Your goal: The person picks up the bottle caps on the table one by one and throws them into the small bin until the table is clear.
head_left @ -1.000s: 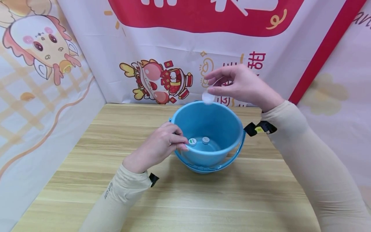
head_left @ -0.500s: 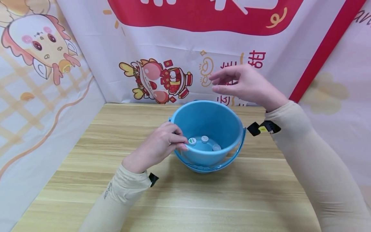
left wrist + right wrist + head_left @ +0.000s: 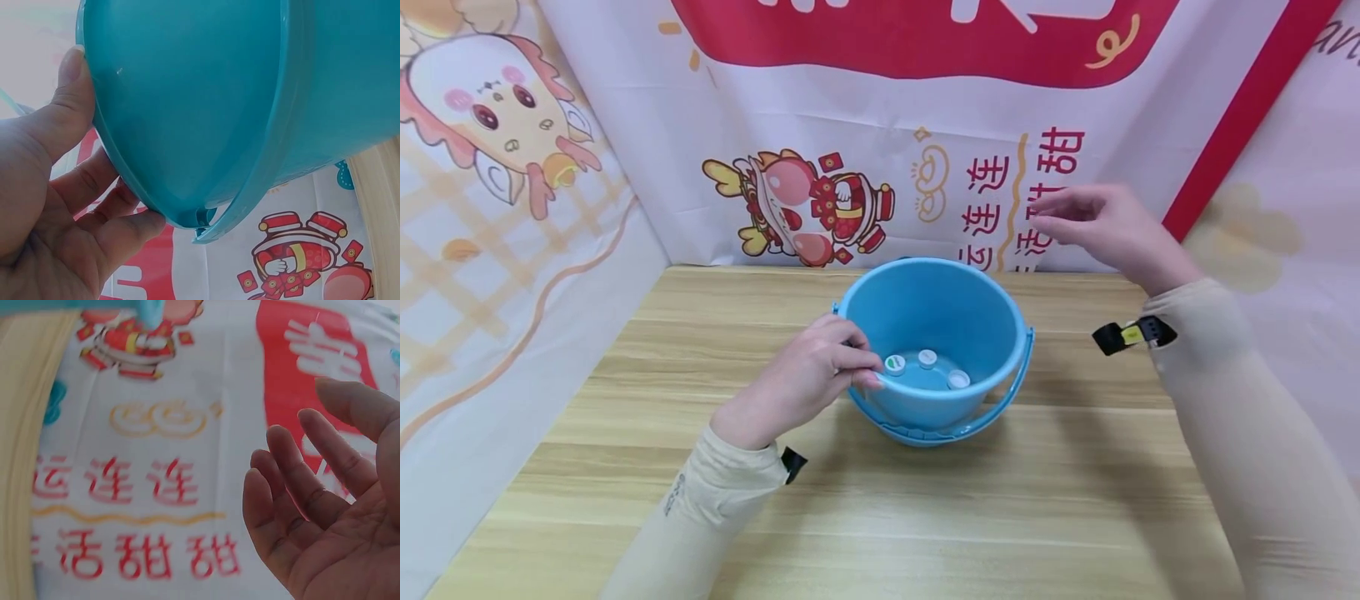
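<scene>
A blue plastic bucket (image 3: 940, 304) stands on the wooden table, its handle hanging down along the near side. My left hand (image 3: 805, 375) grips the bucket's rim at the left; in the left wrist view the hand (image 3: 37, 187) has its thumb and fingers along that rim. Three small round caps lie on the bucket's floor: one with a green and white top (image 3: 895, 364), a pale cap (image 3: 927, 359) and a white cap (image 3: 958, 380). Up and to the right of the bucket, my right hand (image 3: 1112, 229) hangs in the air with relaxed fingers, and the right wrist view shows this hand (image 3: 331, 506) holding nothing.
The wooden table (image 3: 880, 525) extends around the bucket. Behind it hangs a printed cloth backdrop (image 3: 850, 108) with red lettering and cartoon figures, and another patterned cloth (image 3: 512, 275) borders the left side.
The right hand has let go of a white cap above the bucket, and that cap now lies inside with the other two. The right hand has moved right, away from the bucket.
</scene>
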Tool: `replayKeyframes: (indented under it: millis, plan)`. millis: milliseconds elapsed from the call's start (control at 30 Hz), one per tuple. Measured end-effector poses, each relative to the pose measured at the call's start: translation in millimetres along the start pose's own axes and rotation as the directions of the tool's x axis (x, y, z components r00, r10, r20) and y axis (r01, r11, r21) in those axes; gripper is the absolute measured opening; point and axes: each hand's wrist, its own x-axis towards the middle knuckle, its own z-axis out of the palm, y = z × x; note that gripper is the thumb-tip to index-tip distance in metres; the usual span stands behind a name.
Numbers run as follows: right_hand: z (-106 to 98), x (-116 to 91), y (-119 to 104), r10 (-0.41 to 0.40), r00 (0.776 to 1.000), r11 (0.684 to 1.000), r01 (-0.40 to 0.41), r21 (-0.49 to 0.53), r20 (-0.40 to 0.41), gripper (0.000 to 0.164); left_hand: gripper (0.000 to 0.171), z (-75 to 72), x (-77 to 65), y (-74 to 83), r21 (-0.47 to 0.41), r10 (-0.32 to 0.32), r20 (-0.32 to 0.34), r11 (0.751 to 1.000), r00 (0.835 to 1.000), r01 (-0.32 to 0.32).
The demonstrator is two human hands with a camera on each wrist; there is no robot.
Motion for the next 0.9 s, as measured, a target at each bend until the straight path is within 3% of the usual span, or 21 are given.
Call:
replayKeyframes:
  millis: [300, 567, 733, 900]
  plan:
    - [-23, -6, 101, 0.242, 0.970, 0.969, -0.243, -0.045, -0.019, 0.070, 0.022, 0.3, -0.3, 0.3, 0.007, -0.005, 0.004, 1.000, 1.000, 0.005]
    - [-25, -24, 191, 0.283, 0.958, 0.958, -0.281, -0.057, 0.042, 0.068, 0.023, 0.5, -0.8, -0.8, -0.005, -0.012, 0.006, 1.000, 1.000, 0.012]
    - [-22, -37, 227, 0.363, 0.928, 0.915, -0.338, -0.222, 0.082, 0.068, 0.023, 1.3, -0.6, -1.1, -0.007, -0.001, -0.005, 1.000, 1.000, 0.001]
    - [-16, -43, 242, 0.398, 0.912, 0.870, -0.343, -0.354, 0.095, 0.069, 0.024, 1.6, -1.0, -1.8, -0.010, 0.011, -0.013, 1.000, 1.000, -0.011]
